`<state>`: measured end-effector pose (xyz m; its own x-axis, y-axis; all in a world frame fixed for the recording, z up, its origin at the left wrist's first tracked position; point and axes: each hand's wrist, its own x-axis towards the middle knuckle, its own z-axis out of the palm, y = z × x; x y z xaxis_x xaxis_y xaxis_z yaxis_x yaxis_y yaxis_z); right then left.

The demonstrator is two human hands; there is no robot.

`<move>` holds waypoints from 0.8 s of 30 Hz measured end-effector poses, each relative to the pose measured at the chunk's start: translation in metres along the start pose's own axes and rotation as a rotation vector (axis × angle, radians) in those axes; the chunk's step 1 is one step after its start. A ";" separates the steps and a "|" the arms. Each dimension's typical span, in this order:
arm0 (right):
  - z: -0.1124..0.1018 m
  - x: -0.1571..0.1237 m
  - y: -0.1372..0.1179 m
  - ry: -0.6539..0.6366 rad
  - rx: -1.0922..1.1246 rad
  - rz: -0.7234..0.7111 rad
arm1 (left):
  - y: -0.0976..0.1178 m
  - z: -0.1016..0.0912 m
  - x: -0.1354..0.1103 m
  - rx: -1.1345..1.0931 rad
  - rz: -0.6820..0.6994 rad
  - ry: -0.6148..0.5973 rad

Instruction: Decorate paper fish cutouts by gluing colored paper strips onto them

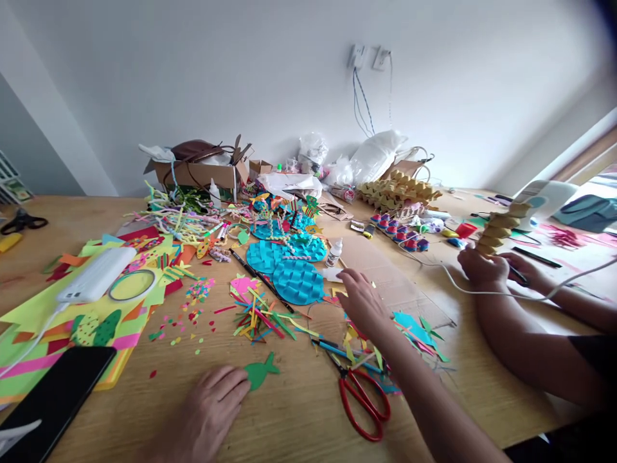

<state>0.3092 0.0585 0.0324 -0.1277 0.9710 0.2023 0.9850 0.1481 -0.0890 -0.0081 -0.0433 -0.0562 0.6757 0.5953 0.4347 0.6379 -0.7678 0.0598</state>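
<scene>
My left hand (212, 405) is low over the near tabletop, its fingers together on the head end of a green paper fish (261, 373). The thumb is hidden. My right hand (362, 301) reaches forward with fingers stretched out, fingertips beside a small white object (331, 274) whose kind I cannot make out. Just behind that stands a white glue bottle (333, 253). Blue scale-covered paper shapes (297, 283) lie left of it. Red-handled scissors (364, 405) rest below my right forearm, on paper scraps. A pink paper fish (242, 285) lies farther in.
At right, another person's hands (486, 267) hold an egg-carton strip (504, 228). A white cable (457, 289) crosses there. At left lie a phone (58, 402), a power bank (99, 273) and coloured paper (29, 315). Boxes, bags and egg cartons (400, 190) line the wall.
</scene>
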 end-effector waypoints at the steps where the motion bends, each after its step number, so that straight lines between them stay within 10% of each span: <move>1: 0.003 0.012 0.014 -0.015 -0.020 0.015 | 0.000 0.001 -0.001 -0.003 0.002 0.014; 13: 0.053 0.056 0.063 -0.132 -0.103 0.067 | 0.004 0.015 -0.007 0.047 -0.060 0.165; 24: -0.006 0.023 0.055 0.033 0.034 0.065 | 0.002 0.027 -0.016 0.007 -0.120 0.107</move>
<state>0.3607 0.0880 0.0379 -0.0587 0.9722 0.2269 0.9865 0.0913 -0.1360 -0.0077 -0.0483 -0.0873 0.5513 0.6537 0.5184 0.7145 -0.6907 0.1112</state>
